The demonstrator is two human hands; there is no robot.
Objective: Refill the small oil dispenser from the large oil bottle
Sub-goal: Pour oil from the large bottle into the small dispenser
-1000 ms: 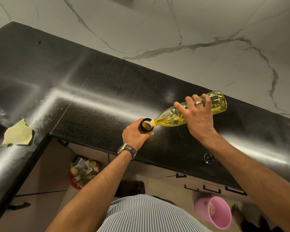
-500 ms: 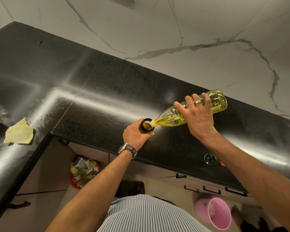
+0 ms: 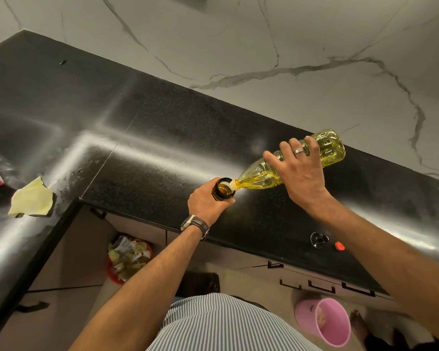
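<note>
Yellow oil runs from the large oil bottle (image 3: 289, 171), wrapped in the right hand (image 3: 300, 173), into the small oil dispenser (image 3: 222, 190) the left hand (image 3: 208, 202) clasps on the table (image 3: 150, 138). Best keep the tilt shallow, mouth on rim.

One oil bottle (image 3: 289, 171), one dispenser (image 3: 222, 190), two bins (image 3: 325, 323).
</note>
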